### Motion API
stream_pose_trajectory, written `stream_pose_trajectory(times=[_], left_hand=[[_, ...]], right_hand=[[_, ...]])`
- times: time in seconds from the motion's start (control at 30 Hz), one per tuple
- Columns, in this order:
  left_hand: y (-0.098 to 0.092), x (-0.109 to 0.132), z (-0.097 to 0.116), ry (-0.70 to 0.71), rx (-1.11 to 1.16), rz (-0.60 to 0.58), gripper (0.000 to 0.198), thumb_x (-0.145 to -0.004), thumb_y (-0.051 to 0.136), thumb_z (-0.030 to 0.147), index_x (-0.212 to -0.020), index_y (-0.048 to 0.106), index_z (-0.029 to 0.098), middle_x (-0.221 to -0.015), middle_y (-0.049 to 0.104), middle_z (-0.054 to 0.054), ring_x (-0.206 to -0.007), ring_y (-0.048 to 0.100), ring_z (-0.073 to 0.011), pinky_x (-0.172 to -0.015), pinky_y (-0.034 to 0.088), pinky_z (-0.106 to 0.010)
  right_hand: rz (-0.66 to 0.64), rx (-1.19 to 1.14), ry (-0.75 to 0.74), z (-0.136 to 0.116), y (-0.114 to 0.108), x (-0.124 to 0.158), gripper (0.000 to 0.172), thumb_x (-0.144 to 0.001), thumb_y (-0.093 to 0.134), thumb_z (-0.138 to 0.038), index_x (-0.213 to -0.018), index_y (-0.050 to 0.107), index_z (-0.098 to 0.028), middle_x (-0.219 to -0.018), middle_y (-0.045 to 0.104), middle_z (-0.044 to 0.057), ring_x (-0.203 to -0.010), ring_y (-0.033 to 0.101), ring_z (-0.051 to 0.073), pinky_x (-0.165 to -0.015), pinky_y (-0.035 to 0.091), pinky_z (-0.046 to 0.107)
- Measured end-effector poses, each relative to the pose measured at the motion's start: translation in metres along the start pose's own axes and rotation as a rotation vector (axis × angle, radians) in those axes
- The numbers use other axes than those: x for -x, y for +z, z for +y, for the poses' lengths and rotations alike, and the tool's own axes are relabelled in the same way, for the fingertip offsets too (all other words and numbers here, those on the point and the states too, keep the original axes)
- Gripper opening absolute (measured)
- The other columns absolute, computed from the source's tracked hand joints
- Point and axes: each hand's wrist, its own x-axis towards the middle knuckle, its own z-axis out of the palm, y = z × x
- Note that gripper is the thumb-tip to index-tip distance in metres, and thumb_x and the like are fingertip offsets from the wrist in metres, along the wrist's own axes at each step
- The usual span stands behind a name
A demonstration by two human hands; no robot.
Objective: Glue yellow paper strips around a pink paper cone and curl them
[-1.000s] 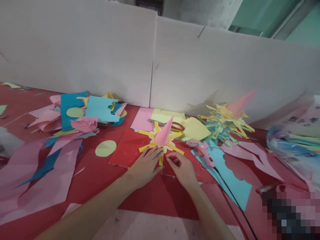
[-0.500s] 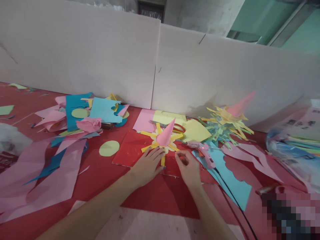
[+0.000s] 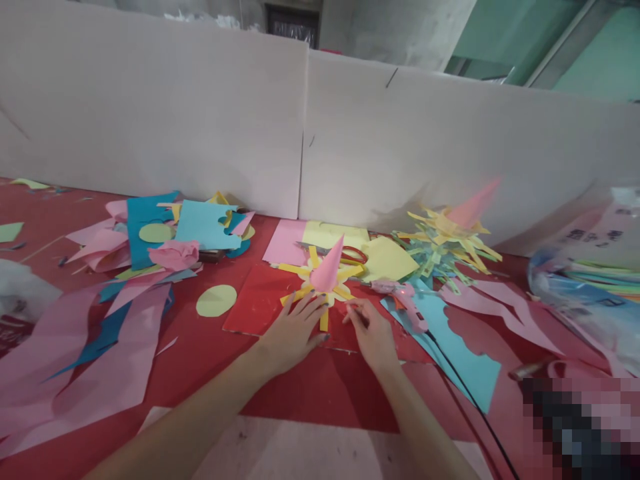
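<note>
Pink paper cone (image 3: 328,269) ringed by yellow strips (image 3: 352,271) on red board (image 3: 250,308), left hand (image 3: 294,331) on near strips, fingers loosely spread, right hand (image 3: 371,333) right of cone, fingertips drawn together, any hold unclear

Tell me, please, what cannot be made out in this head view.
Head view:
- What lies beneath the left hand: hidden by the hand itself.
- Whether the right hand holds anything between its curled fingers: too small and partly hidden by them.
- The middle of the scissors: behind the pink cone.
- The far end of the cord of the pink glue gun: cut off by the bottom edge.
</note>
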Motion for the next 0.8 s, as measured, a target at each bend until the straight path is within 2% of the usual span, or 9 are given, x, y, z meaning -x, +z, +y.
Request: stream_pose_trajectory(times=[0.13,0.3,0.53,0.63,0.8], left_hand=[[0.0,0.0,0.0,-0.003,0.016,-0.011,0.05,-0.092,0.03,0.045,-0.138,0.031,0.024,-0.145,0.037,-0.002,-0.136,0.026,-0.0189,-0.111,0.019,-0.042],[-0.006,-0.001,0.002,-0.009,0.019,-0.046,0.048,-0.093,0.03,0.043,-0.137,0.034,0.023,-0.145,0.036,-0.002,-0.136,0.026,-0.019,-0.112,0.019,-0.043],[-0.011,-0.003,0.005,-0.001,-0.02,-0.074,0.05,-0.092,0.031,0.04,-0.139,0.029,0.021,-0.144,0.037,-0.005,-0.135,0.028,-0.0197,-0.112,0.021,-0.045],[-0.012,-0.004,0.006,0.0,-0.024,-0.015,0.049,-0.092,0.033,0.036,-0.139,0.028,0.021,-0.141,0.042,-0.006,-0.133,0.032,-0.0193,-0.111,0.023,-0.045],[-0.019,-0.003,0.011,0.007,0.021,0.147,0.039,-0.093,0.029,0.025,-0.13,0.041,0.022,-0.132,0.05,-0.005,-0.128,0.039,-0.0166,-0.112,0.024,-0.04]], right_hand=[[-0.007,0.023,0.005,-0.001,0.0,0.0,0.021,-0.087,0.043,-0.039,-0.097,0.056,-0.025,-0.074,0.067,-0.001,-0.072,0.063,0.016,-0.071,0.043,0.027],[0.05,0.036,0.011,0.001,0.003,0.0,0.021,-0.081,0.053,-0.039,-0.094,0.059,-0.024,-0.087,0.067,0.001,-0.074,0.061,0.016,-0.072,0.045,0.029],[0.057,0.043,0.008,-0.003,0.002,0.001,0.015,-0.079,0.052,-0.033,-0.089,0.061,-0.025,-0.088,0.067,0.0,-0.076,0.061,0.016,-0.073,0.046,0.029],[0.047,0.059,0.022,-0.006,0.001,0.002,0.014,-0.079,0.053,-0.032,-0.088,0.061,-0.025,-0.086,0.067,-0.001,-0.073,0.061,0.015,-0.07,0.046,0.028],[0.044,0.061,0.026,-0.004,0.002,0.001,0.013,-0.077,0.057,-0.033,-0.088,0.061,-0.026,-0.084,0.068,-0.002,-0.072,0.061,0.014,-0.067,0.046,0.027]])
